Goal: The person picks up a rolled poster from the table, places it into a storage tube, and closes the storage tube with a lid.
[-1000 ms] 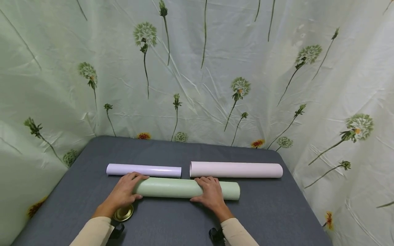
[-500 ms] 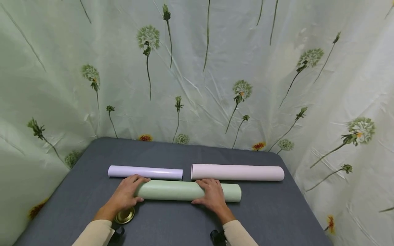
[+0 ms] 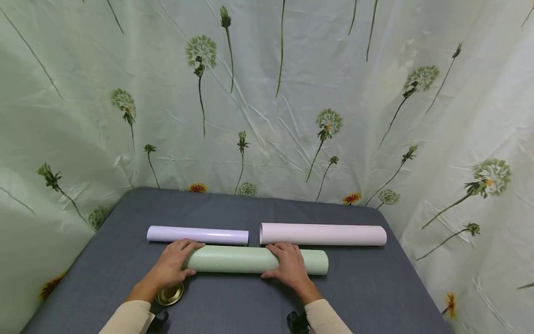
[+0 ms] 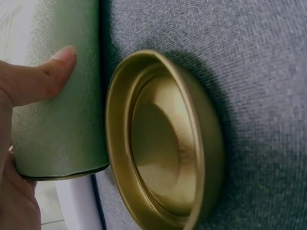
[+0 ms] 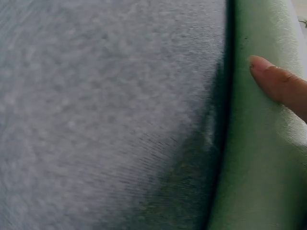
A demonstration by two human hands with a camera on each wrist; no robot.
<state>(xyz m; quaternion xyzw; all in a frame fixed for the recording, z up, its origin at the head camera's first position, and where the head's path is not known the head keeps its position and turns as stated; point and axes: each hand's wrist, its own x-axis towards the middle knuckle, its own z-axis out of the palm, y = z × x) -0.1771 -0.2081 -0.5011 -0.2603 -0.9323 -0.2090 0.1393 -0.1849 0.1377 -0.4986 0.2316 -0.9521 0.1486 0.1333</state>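
Note:
A pale green tube [image 3: 233,259] with a crinkled surface lies crosswise on the grey cloth. My left hand [image 3: 170,266] grips its left end, the thumb on the near side and the fingers over the far side. Farther right along the same tube, my right hand [image 3: 289,265] holds it in a like grip. In the left wrist view the left thumb [image 4: 58,72] lies flat against the green surface. Beside that end sits a round gold metal lid [image 4: 163,143], hollow side up. The right thumb [image 5: 278,82] touches the tube's near side; the other right fingers are hidden in that view.
Behind the green tube lie a thinner, glossy lilac tube [image 3: 198,234] on the left and a wide pink tube [image 3: 323,234] on the right. A grey cloth-covered table [image 3: 359,297] bears everything. A dandelion-print curtain [image 3: 267,116] hangs around its back and sides.
The head view has tilted slightly, so the whole scene sits a little lower. Both hands keep their hold on the green tube, which shows no clear movement on the table.

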